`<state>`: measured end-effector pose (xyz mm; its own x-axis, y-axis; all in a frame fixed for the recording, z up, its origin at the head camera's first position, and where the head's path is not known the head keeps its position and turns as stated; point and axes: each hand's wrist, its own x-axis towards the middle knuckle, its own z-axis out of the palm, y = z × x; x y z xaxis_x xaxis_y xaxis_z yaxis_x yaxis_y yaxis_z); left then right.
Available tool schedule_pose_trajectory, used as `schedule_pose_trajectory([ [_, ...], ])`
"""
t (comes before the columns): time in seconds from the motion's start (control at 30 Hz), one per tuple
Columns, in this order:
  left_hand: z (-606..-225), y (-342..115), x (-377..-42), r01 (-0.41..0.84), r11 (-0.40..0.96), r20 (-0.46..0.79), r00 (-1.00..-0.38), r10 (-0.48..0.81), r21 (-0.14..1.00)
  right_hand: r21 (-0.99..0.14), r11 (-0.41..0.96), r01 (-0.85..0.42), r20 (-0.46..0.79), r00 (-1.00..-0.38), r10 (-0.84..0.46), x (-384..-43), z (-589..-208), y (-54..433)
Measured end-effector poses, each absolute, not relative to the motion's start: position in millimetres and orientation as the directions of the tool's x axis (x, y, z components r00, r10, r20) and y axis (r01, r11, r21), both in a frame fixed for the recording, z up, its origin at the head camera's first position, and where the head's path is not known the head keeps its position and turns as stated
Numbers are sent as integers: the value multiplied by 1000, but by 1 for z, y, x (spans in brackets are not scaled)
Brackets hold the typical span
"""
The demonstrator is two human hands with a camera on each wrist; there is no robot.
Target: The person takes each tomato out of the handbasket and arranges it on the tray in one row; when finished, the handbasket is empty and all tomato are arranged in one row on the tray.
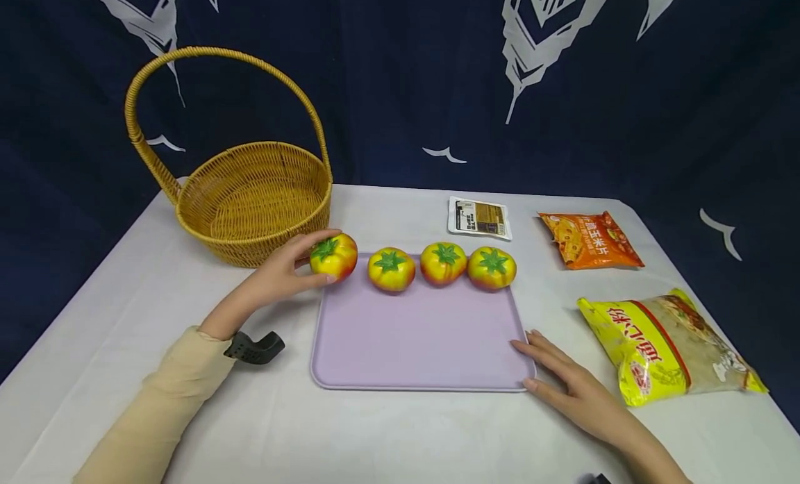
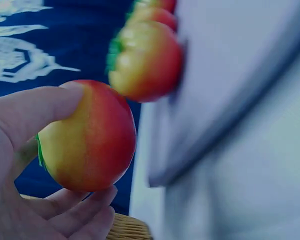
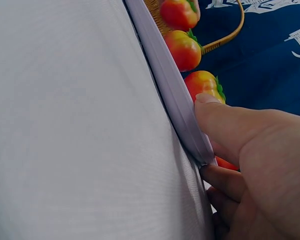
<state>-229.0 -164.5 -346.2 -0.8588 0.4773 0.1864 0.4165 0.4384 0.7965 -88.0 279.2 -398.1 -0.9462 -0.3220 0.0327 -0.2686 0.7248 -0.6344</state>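
Note:
At the tray's far left corner, my left hand (image 1: 284, 272) holds a red-and-yellow tomato (image 1: 334, 255) with green leaves on top. The thumb lies on one side of it and the fingers on the other, as the left wrist view shows. Three similar tomatoes stand in a row along the far edge of the lilac tray (image 1: 419, 345); the nearest to the held one is this tomato (image 1: 391, 269). My right hand (image 1: 578, 387) is at the tray's near right corner, with loosely extended fingers touching its rim. In the right wrist view, the thumb (image 3: 230, 120) partly covers a tomato.
A wicker basket (image 1: 250, 237) with a tall handle stands at the back left, behind my left hand. A small white packet (image 1: 480, 219) lies beyond the tray. An orange snack bag (image 1: 590, 241) and a yellow pasta bag (image 1: 669, 348) lie on the right.

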Motion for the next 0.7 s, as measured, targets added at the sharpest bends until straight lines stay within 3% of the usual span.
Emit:
schedule_pose_trajectory([
  [0.2,-361,-158,-242,486,548,239,-855,461,681,-630,715,-304,60,-937,-345,-97,-395,276],
  [0.7,-367,-158,-251,480,609,223,-865,450,631,-609,727,-315,52,-932,-360,-109,-394,271],
])
